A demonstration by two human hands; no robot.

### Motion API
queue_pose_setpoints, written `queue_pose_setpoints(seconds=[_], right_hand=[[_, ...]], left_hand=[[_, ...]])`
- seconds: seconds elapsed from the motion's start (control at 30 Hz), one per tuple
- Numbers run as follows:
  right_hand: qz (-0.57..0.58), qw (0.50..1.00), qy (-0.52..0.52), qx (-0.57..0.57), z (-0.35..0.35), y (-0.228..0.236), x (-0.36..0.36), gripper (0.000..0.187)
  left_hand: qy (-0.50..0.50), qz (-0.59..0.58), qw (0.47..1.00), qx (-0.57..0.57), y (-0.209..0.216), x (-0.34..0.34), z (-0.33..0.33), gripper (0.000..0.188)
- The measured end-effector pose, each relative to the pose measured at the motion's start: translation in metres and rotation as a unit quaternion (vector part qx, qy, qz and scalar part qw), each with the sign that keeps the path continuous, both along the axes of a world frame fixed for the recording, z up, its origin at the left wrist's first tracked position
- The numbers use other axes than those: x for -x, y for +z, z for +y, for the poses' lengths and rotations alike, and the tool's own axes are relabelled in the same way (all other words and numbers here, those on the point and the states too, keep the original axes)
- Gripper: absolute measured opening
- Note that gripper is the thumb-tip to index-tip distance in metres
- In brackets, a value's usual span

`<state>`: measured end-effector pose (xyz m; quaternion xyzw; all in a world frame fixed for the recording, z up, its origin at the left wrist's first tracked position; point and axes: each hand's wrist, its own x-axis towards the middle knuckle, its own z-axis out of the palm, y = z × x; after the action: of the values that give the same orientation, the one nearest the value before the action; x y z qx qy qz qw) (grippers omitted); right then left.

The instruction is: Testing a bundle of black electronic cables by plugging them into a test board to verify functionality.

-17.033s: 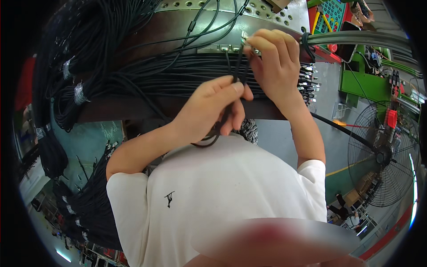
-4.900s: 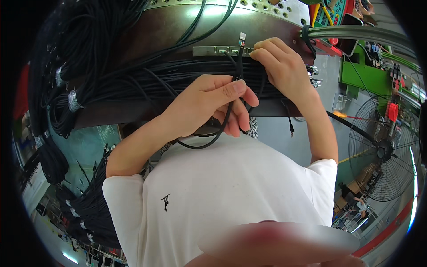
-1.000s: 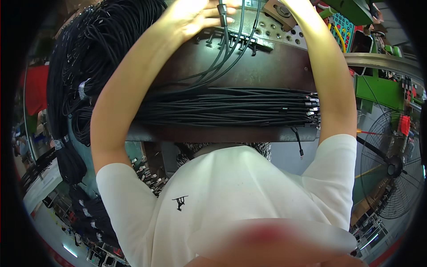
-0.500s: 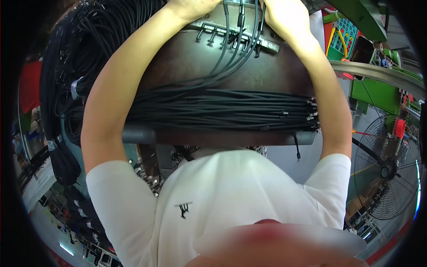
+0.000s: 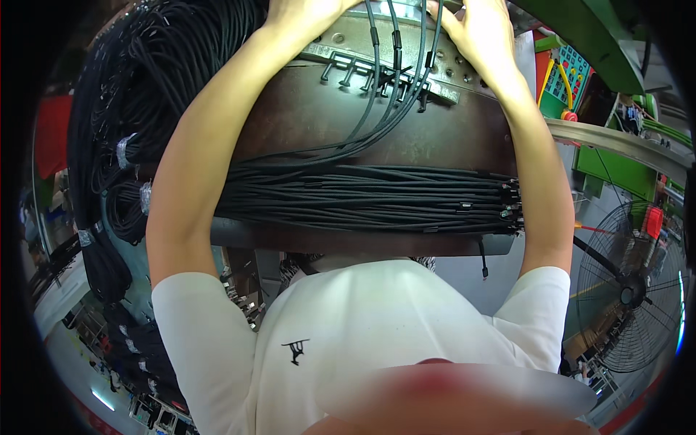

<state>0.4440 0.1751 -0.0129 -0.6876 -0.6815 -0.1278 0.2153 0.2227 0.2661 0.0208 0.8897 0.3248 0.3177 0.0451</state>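
My left hand [image 5: 308,13] reaches to the top edge of the picture, left of several upright black cables [image 5: 396,40]; its fingers are mostly cut off. On the other side, my right hand [image 5: 480,25] has its thumb apart from the palm, close to the rightmost cable. Its other fingers run out of view, so any grip is hidden. The cables pass over a metal fixture bar [image 5: 444,92] with several pegs and curve down to the left. Below them, a thick bundle of black cables [image 5: 348,196] lies across the dark tabletop [image 5: 290,109], between my forearms.
A large heap of black cables [image 5: 188,51] hangs at the left. To the right are a green control panel [image 5: 573,65], a curved metal rail [image 5: 616,134] and a caged fan [image 5: 631,293]. A short black cable [image 5: 483,261] dangles over the table's front edge.
The fixture, table and cable bundle now appear lower in the picture. My right hand has shifted right, with its thumb now showing apart. More of the upright cables' tops is visible.
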Motion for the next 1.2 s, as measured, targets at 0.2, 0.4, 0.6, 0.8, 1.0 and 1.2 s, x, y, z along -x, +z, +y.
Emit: queue_pose_setpoints(seconds=[0.2,0.4,0.6,0.8,1.0,1.2], right_hand=[[0.052,0.995,0.055,-0.07,0.008,0.012,0.002,0.032],[0.143,0.985,0.096,-0.032,-0.026,0.019,-0.008,0.03],[0.211,0.96,-0.047,-0.177,-0.292,0.024,-0.04,0.025],[0.155,0.951,-0.115,0.24,-0.396,-0.093,0.015,0.054],[0.273,0.928,-0.139,0.213,-0.417,-0.149,0.023,0.034],[0.363,0.908,-0.154,0.138,-0.384,-0.128,0.037,0.032]], left_hand=[[0.004,0.118,0.993,-0.015,-0.024,0.009,0.015,0.036],[-0.073,-0.04,0.986,0.142,0.023,0.028,-0.026,0.045],[-0.326,0.166,0.699,0.614,0.044,0.194,-0.166,0.046],[0.119,0.307,0.822,0.464,-0.086,0.262,-0.26,0.029],[0.118,0.291,0.885,0.343,-0.115,0.264,-0.266,0.029],[0.119,0.248,0.905,0.324,-0.109,0.254,-0.257,0.021]])
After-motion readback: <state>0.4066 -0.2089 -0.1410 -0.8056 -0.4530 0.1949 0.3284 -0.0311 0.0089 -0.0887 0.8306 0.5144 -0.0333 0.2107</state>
